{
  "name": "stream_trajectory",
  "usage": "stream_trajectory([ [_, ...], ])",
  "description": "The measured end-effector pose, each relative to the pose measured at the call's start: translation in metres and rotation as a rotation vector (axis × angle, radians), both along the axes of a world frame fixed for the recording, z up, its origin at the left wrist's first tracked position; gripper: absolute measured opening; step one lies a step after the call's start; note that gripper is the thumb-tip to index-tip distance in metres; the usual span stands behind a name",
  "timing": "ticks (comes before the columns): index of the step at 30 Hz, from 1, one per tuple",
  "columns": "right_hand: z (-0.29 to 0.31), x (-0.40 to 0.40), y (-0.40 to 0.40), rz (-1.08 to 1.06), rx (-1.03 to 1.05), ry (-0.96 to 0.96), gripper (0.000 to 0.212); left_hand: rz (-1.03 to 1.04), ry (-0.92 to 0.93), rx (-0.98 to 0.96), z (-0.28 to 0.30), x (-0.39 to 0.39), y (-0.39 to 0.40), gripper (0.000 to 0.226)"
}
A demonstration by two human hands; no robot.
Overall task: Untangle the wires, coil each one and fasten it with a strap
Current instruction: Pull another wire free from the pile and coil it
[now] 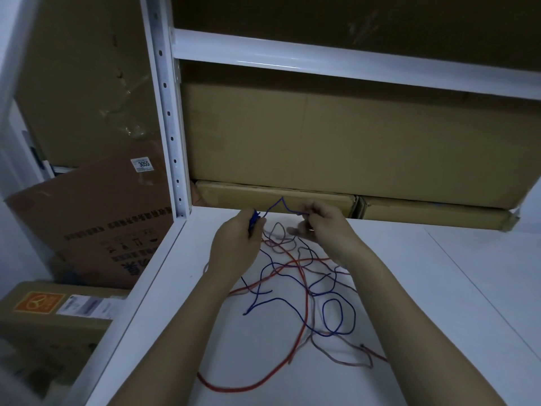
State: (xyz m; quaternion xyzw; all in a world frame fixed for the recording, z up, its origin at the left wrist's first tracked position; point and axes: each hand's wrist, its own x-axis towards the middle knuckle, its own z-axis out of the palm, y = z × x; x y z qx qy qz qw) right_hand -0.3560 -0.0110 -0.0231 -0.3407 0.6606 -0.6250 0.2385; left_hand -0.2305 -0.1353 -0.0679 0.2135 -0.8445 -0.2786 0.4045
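A tangle of thin wires lies on the white shelf surface [424, 288] between my forearms. The blue wire [339, 317] loops through it, the red wire [243, 386] runs out toward the front, and a pale pinkish-grey wire [345, 358] trails to the right. My left hand [237, 244] grips a small bunch of the blue wire at its fingertips. My right hand [325, 221] pinches the same blue wire a little to the right, and the short stretch between both hands arches up into a peak. No strap is visible.
Flat cardboard boxes [278, 197] lie at the back of the shelf under a larger box [336, 142]. A white perforated upright [169, 118] stands at the left corner. More cartons [96, 224] sit on the floor to the left, beyond the shelf edge.
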Motion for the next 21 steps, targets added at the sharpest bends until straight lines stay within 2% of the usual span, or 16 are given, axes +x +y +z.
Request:
stream_trajectory([
  [2, 0.002, -0.003, 0.004, -0.016, 0.031, 0.082, 0.034, 0.035, 0.004, 0.009, 0.001, -0.002, 0.0, 0.029],
  [6, -0.001, 0.0, 0.009, -0.03, 0.186, 0.703, 0.003, 0.071, 0.027, 0.042, 0.002, -0.004, -0.003, 0.033],
  [7, -0.002, 0.001, 0.008, -0.071, 0.185, 0.797, 0.011, 0.067, 0.037, 0.055, 0.002, -0.004, -0.004, 0.032],
  [10, -0.002, -0.001, 0.007, -0.113, 0.13, 0.878, 0.026, 0.056, 0.064, 0.064, 0.003, -0.004, -0.005, 0.029],
  [12, -0.001, -0.008, 0.008, -0.121, 0.293, 0.959, 0.03, 0.059, 0.083, 0.055, 0.005, -0.004, -0.007, 0.028],
  [14, 0.002, -0.014, 0.008, -0.056, 0.487, 0.911, 0.025, 0.063, 0.103, 0.035, 0.008, -0.004, -0.007, 0.027],
  [15, 0.004, -0.015, 0.008, -0.014, 0.507, 0.837, 0.027, 0.066, 0.107, 0.014, 0.01, -0.004, -0.008, 0.027],
  [19, 0.01, -0.001, -0.001, 0.127, 0.335, 0.605, 0.061, 0.048, 0.061, -0.189, 0.019, -0.004, -0.007, 0.026],
  [21, 0.016, 0.007, -0.007, 0.141, 0.231, 0.48, 0.056, 0.035, 0.019, -0.291, 0.021, -0.005, -0.007, 0.026],
])
